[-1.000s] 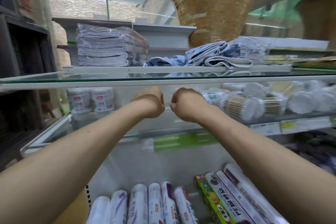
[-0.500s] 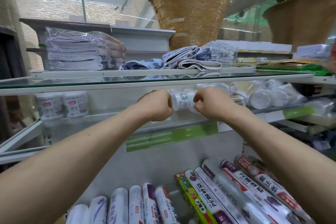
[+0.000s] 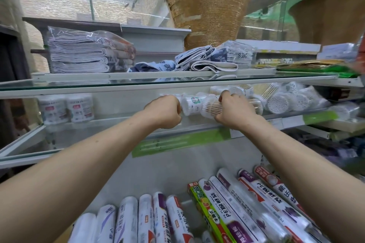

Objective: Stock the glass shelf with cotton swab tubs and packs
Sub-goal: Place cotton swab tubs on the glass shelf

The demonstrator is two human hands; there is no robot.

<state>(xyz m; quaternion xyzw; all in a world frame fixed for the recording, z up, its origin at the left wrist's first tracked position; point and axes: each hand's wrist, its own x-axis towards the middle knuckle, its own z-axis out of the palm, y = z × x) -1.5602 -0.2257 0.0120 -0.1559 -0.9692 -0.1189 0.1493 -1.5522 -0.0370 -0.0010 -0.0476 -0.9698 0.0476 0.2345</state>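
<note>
Swab tub (image 3: 212, 107), wooden-stick kind, lies on side at front of glass shelf (image 3: 118, 123); my right grip (image 3: 233, 112) curls over it. Left grip (image 3: 165, 111) fisted against white tub (image 3: 190, 103); I can't tell if holding. Risks: round tubs roll off front edge on release; nudge spills loose pile (image 3: 286, 101) just beside; knuckles knock upper shelf (image 3: 138, 85).

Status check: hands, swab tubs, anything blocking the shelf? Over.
Left grip curled beside white tub, hold unclear. Right grip holds wooden-stick tub at glass shelf. Tub pile crowds right side.
</note>
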